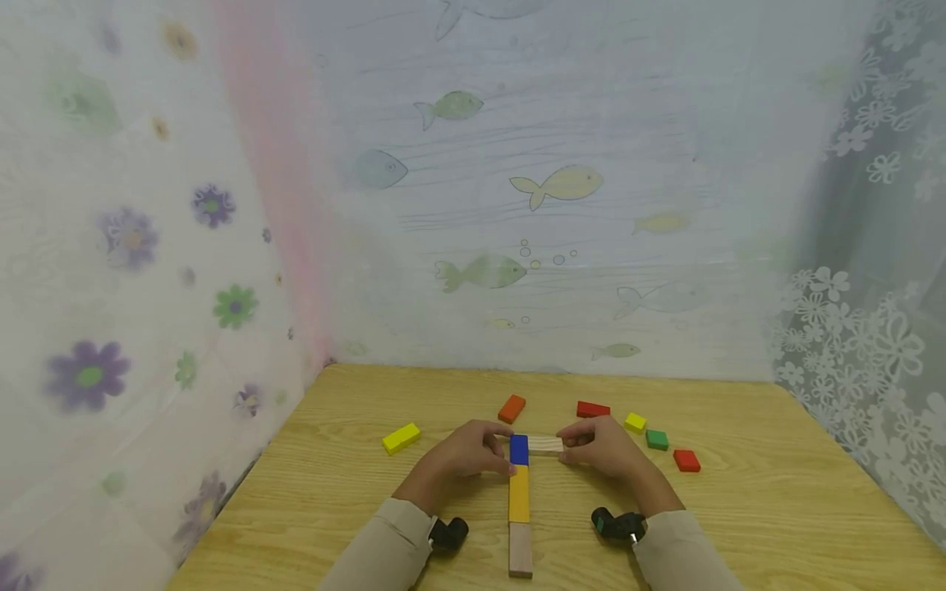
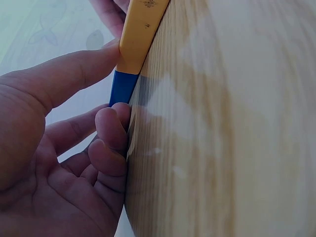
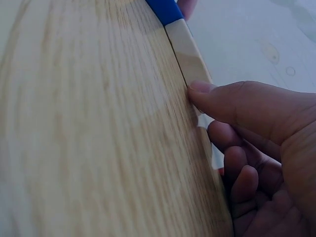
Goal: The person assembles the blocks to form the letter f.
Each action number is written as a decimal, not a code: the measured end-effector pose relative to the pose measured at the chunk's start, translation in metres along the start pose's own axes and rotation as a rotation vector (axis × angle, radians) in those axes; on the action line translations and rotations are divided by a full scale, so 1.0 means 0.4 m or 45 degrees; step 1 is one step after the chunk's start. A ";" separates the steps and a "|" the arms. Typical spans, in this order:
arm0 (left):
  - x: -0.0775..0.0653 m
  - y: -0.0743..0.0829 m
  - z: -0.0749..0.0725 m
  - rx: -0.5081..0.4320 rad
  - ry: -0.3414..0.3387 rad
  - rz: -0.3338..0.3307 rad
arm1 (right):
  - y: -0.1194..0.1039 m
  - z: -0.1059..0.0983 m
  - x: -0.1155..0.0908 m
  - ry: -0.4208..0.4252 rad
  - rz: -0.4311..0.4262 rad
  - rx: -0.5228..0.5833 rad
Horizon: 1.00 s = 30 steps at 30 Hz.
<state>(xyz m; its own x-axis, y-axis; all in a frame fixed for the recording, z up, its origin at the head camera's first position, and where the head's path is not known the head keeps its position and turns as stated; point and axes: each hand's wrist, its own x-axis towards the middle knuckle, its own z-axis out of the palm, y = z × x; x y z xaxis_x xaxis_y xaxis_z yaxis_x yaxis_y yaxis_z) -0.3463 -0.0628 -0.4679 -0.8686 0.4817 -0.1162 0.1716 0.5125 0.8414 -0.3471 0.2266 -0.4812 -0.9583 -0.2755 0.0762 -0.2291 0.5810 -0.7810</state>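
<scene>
A row of blocks lies on the table (image 1: 458,525): a plain wooden block (image 1: 521,552) nearest, then a yellow-orange block (image 1: 520,496), then a blue block (image 1: 520,449) at the far end. From the blue block's right side a pale wooden block (image 1: 545,446) extends rightward, touching it in the right wrist view. My left hand (image 1: 470,450) holds the blue block's left side, its index finger at the far corner and thumb (image 2: 94,64) against the yellow-orange block near the joint. My right hand (image 1: 604,447) pinches the pale block's right end between thumb (image 3: 232,101) and index finger.
Loose blocks lie around: a yellow one (image 1: 401,438) at left, an orange one (image 1: 512,409) and a dark red one (image 1: 594,409) behind, and small yellow (image 1: 636,423), green (image 1: 657,440) and red (image 1: 686,460) ones at right. Patterned curtains (image 1: 554,328) enclose the table.
</scene>
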 end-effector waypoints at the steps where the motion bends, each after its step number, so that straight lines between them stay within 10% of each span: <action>1: 0.000 0.000 0.000 0.001 -0.001 0.000 | 0.000 0.000 0.000 -0.001 -0.001 0.001; 30: -0.004 0.009 -0.002 -0.011 0.029 0.011 | 0.003 -0.001 -0.002 0.001 0.016 0.035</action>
<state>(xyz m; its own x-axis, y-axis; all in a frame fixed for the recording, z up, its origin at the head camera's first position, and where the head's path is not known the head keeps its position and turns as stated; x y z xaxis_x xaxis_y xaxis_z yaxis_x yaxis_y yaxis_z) -0.3447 -0.0623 -0.4640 -0.8775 0.4697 -0.0967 0.1753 0.5018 0.8470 -0.3464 0.2277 -0.4820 -0.9613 -0.2674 0.0668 -0.2121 0.5631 -0.7987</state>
